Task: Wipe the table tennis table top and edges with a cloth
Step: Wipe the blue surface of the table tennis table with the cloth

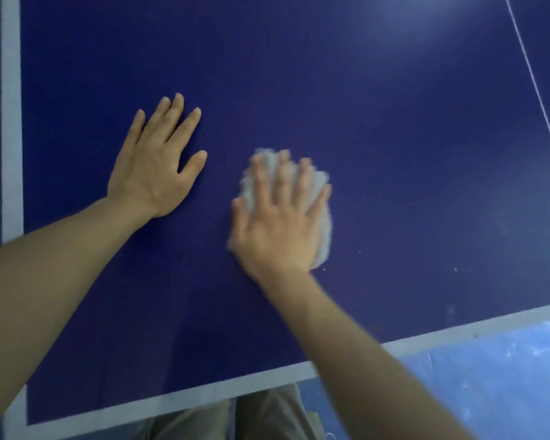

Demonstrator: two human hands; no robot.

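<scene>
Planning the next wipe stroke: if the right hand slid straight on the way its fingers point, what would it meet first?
Only bare table top. The right hand, flat on the cloth, points up the frame; nothing lies in that line as far as the picture shows.

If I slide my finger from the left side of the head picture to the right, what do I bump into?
White edge stripe → left hand, flat on the table → right hand, pressing the cloth → thin white line.
</scene>
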